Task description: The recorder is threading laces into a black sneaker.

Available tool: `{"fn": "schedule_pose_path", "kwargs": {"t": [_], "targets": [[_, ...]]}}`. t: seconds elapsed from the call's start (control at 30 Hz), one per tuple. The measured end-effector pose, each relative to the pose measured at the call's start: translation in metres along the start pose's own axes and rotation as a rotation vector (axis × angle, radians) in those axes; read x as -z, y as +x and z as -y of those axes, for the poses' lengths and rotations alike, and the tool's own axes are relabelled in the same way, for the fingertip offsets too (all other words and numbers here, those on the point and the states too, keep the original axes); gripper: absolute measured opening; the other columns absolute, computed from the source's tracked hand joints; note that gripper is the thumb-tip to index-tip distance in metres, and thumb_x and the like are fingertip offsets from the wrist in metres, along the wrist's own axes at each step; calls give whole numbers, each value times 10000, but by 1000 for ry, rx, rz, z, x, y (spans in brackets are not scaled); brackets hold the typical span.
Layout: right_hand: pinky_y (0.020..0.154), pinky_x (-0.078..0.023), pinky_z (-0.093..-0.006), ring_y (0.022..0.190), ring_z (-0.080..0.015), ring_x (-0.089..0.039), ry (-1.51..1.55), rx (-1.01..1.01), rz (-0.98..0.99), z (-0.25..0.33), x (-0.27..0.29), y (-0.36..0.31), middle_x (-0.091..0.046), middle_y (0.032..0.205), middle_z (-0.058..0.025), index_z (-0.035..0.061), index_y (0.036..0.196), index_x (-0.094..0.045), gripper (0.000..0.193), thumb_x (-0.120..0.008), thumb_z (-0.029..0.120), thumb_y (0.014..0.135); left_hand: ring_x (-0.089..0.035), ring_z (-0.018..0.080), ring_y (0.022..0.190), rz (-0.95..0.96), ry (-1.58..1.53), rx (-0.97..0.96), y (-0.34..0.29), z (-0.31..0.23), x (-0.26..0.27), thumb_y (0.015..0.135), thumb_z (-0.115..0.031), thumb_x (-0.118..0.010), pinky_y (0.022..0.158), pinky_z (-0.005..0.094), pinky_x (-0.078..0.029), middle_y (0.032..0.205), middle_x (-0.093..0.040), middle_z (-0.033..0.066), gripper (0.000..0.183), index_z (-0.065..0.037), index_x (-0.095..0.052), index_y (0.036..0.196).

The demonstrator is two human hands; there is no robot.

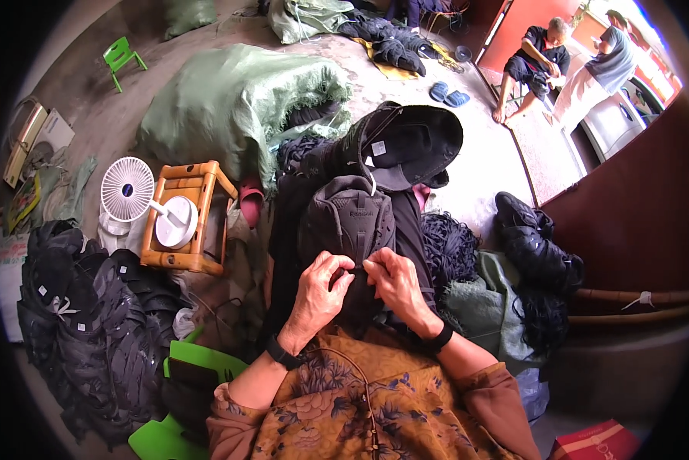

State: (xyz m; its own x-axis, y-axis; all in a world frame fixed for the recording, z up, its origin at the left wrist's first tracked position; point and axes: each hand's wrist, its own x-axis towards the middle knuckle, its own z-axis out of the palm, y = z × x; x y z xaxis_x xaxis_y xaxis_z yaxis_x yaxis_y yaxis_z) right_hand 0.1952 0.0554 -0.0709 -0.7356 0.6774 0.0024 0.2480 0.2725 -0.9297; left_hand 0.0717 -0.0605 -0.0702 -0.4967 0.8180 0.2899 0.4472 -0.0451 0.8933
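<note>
Across my lap lies a dark grey shoe upper [351, 211], its toe end toward me. A stack of black shoe uppers [417, 146] with small white labels rests just beyond it, over my knees. My left hand [323, 287] is closed in a pinch at the near edge of the grey upper. Close beside it, my right hand [394, 282] pinches with thumb and forefinger, a small gap between the two hands. Whatever the fingertips hold is too small and dark to make out. Both wrists wear black bands.
Black laces [448, 249] are heaped right of my knees. At left stand a bamboo stool [195, 253] with a white fan [177, 222], a big pile of black uppers [99, 330] and a green chair [195, 360]. A green sack [222, 107] bulges ahead. Two people are near the doorway.
</note>
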Motion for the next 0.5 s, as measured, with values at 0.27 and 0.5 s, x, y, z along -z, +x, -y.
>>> {"fn": "schedule_pose_path", "kwargs": {"t": [0.27,0.5], "targets": [[533,-481,-405,616,-319,-639,-387,302,-218,3,-6,-9,-633,664,-110,56,820,-588,176,-697,189,853,-631,229,743,25,-28,54,-2,-2,3,791,64,-670,661,319,-511,846,-592,96,213,-34,-631,976],[522,-477,-359,576,-270,-640,-309,216,-193,5,1,-6,-644,651,-108,44,785,-617,219,-761,207,806,-612,247,703,-25,89,-33,2,-5,0,781,45,-681,613,335,-493,822,-577,106,205,-33,-621,962]]}}
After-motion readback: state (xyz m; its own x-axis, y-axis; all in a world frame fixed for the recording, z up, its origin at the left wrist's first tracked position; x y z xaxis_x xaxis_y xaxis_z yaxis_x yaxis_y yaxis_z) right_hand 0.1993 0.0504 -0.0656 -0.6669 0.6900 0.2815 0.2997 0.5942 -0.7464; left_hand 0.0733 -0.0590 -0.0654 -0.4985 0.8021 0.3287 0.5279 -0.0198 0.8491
